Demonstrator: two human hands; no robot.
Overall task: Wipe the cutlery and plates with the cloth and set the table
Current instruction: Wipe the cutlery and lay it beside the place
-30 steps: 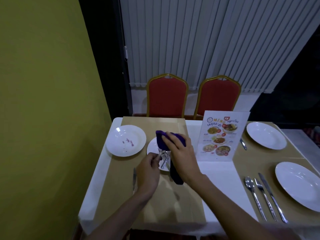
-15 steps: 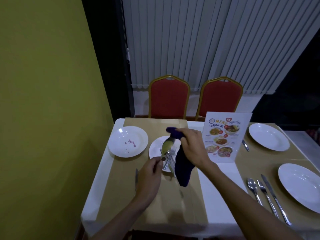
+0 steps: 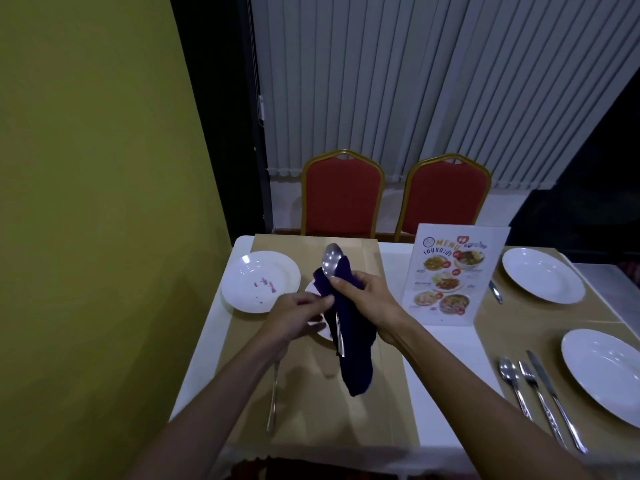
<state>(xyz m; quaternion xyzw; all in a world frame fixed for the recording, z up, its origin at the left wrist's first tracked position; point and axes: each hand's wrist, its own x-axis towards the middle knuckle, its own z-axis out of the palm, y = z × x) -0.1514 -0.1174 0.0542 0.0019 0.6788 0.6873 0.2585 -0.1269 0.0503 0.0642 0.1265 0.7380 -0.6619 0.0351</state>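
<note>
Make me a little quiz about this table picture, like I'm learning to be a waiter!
1. True or false: the spoon in the right hand has its bowl pointing up.
2. What is on the plate by the yellow wall? A) reddish smears B) a fork C) bread
3. Fill in: the right hand also holds a dark ____.

Key: 1 true; 2 A; 3 cloth.

Restaurant dining room: a printed menu stand (image 3: 453, 275) showing dish photos sits on a table (image 3: 394, 268) laid with white linen, plates (image 3: 542, 275) and cutlery (image 3: 535, 389). Two red, gold-framed banquet chairs (image 3: 343, 199) stand before vertical blinds (image 3: 415, 81).
</note>
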